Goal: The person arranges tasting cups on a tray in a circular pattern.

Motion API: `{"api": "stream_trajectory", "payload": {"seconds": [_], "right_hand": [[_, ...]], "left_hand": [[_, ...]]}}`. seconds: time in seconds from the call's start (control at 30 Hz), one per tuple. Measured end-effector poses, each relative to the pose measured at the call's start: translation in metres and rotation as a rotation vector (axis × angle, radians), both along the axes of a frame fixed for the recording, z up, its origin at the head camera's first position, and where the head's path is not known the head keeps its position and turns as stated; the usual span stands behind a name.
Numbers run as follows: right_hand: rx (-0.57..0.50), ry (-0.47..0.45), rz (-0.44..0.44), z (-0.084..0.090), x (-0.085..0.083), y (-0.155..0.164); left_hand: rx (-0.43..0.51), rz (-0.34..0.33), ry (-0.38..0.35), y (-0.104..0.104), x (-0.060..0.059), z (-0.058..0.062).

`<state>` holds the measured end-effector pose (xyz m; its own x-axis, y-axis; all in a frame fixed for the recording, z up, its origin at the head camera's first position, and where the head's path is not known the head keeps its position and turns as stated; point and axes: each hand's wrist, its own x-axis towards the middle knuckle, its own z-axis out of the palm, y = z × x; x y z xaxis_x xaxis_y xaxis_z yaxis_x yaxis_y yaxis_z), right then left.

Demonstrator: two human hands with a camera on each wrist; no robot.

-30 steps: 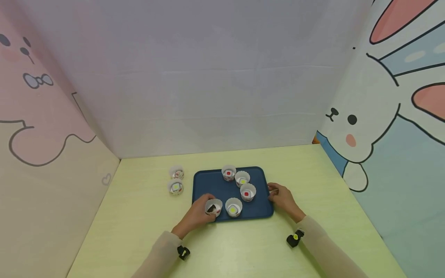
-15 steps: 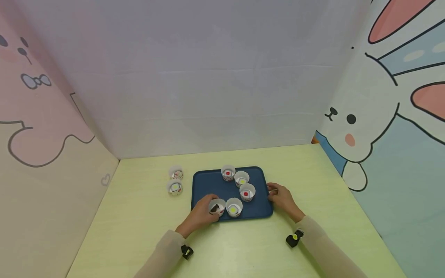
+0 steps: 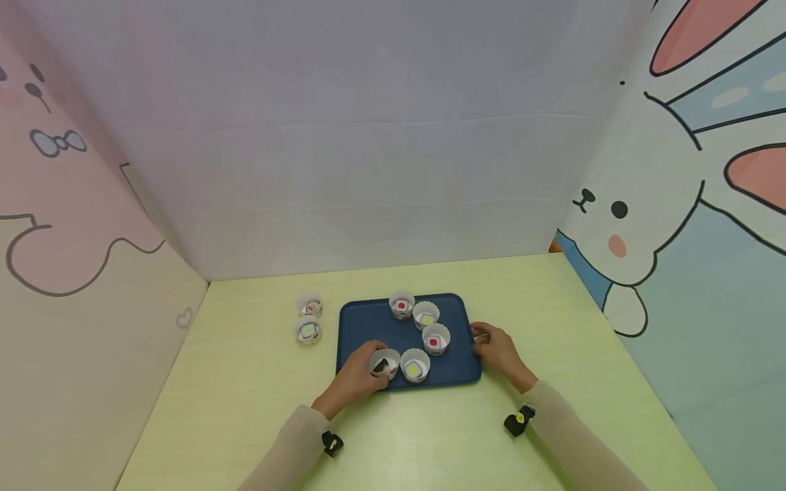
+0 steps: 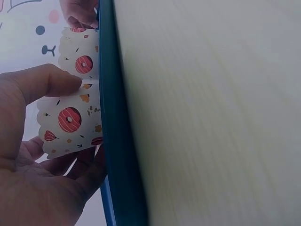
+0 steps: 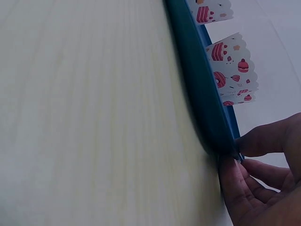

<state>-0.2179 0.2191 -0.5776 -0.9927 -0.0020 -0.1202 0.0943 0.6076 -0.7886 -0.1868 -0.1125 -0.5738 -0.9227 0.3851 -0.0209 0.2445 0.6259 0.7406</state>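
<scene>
**Left hand grips a paper cup on the blue tray; right hand pinches the tray's edge**

A white scallop-rimmed paper cup printed with red doughnuts (image 3: 385, 363) stands at the near left corner of a dark blue rectangular plastic tray (image 3: 368, 324). The left hand (image 3: 356, 376) is wrapped round this cup, thumb on one side and fingers curled on the other, as the left wrist view shows (image 4: 70, 117). The cup touches a second white paper cup with a yellow piece inside (image 3: 415, 365), just to its right on the tray.

The right hand (image 3: 500, 351) is at the tray's right edge, its thumb and fingertips (image 5: 256, 143) pinching the rim.

Three more white paper cups stand on the tray: one with a red piece (image 3: 435, 338) near the right edge, one with a yellow piece (image 3: 426, 315) behind it, and one with a red piece (image 3: 402, 305) at the far edge. Two further white paper cups (image 3: 308, 317) stand on the pale yellow-green tabletop (image 3: 245, 382), to the left of the tray, one behind the other. Cartoon-printed panels (image 3: 675, 204) wall in the table.
</scene>
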Motion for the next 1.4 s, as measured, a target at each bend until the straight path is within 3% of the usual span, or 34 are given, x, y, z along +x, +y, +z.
{"api": "stream_trajectory", "payload": {"seconds": [0.23,0.5,1.13,1.4], "right_hand": [[-0.008,-0.006,-0.004,0.003,0.0,-0.001],[-0.012,-0.001,-0.007,0.005,0.0,0.001],[-0.02,0.003,-0.002,0.004,0.002,0.001],[-0.021,-0.002,-0.007,0.002,0.002,0.0]], "left_hand": [[0.004,-0.003,0.049,-0.005,0.006,0.004],[0.014,-0.066,0.052,-0.002,0.016,0.013],[-0.014,-0.105,0.03,0.011,0.025,0.003],[0.01,-0.075,0.008,0.014,0.025,0.002]]}}
